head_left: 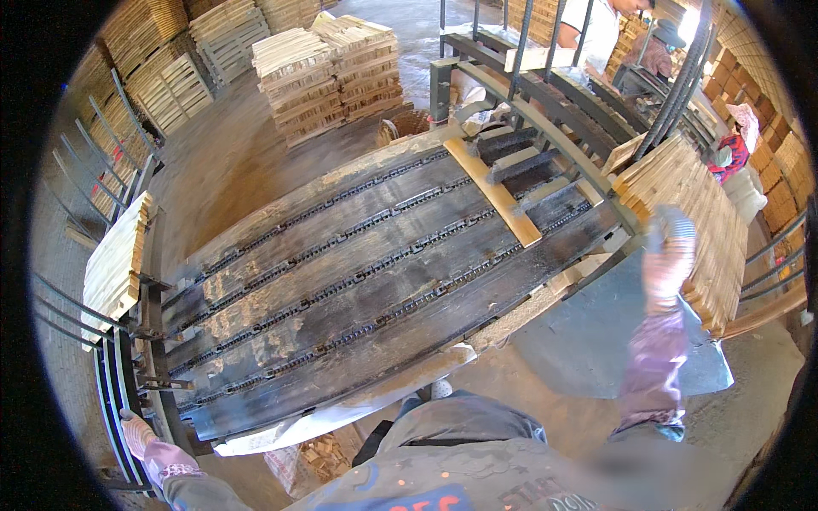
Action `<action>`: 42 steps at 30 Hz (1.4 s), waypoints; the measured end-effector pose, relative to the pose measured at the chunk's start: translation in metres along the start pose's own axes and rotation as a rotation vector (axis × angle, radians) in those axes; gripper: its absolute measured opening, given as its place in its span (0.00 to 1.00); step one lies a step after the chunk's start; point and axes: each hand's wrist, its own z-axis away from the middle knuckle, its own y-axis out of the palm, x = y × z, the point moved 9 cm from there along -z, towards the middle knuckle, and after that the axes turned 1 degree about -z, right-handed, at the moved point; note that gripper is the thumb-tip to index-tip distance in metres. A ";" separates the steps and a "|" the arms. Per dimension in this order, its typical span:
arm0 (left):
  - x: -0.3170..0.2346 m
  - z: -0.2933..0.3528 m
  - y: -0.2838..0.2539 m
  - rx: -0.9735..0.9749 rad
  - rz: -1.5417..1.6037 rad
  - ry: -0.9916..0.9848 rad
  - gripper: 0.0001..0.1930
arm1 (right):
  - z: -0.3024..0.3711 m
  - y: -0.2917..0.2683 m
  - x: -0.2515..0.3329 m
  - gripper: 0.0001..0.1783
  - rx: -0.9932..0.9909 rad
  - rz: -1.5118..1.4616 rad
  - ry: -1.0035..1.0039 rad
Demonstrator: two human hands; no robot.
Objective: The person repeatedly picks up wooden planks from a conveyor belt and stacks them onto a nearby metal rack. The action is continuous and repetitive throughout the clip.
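the chain conveyor table (341, 281) fills the middle of the view, a broad dark deck running from near left to far right, with rows of chain set in grooves along its length. one pale wooden plank (494, 192) lies across the deck toward its far right end, square to the chains and flat on them. to the right, a stack of planks (699, 230) leans beside the conveyor's right edge, with bare concrete floor (588, 341) open between it and the person. on the left edge a smaller stack of boards (115, 264) rests on a metal rack (128, 375). more stacked timber (332, 72) stands far off across open floor.

the right hand (669, 255), gloved and blurred, is raised with the forearm upright, up against the near face of the stack of planks; whether its fingers grip a board cannot be told. the left hand (141, 439), gloved, is low at the near left, touching the rack's bars; its finger closure is not clear either.
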 end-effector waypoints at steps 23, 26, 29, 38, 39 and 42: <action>-0.281 0.608 -0.079 1.043 1.058 0.897 0.16 | 0.215 0.372 -0.052 0.36 1.353 0.097 0.373; -0.324 0.646 -0.130 1.059 1.146 0.958 0.19 | 0.251 0.380 -0.050 0.25 1.259 -0.959 1.183; -0.341 0.653 -0.131 1.160 1.194 0.904 0.19 | 0.277 0.363 -0.022 0.23 1.178 -1.214 1.437; -0.370 0.679 -0.149 1.419 1.185 0.875 0.16 | 0.306 0.330 -0.009 0.29 1.241 -0.854 1.067; -0.371 0.682 -0.150 1.434 1.186 0.882 0.15 | 0.305 0.330 -0.006 0.30 1.268 -0.863 1.072; -0.378 0.684 -0.155 1.495 1.201 0.874 0.16 | 0.309 0.323 -0.003 0.31 1.236 -1.006 1.313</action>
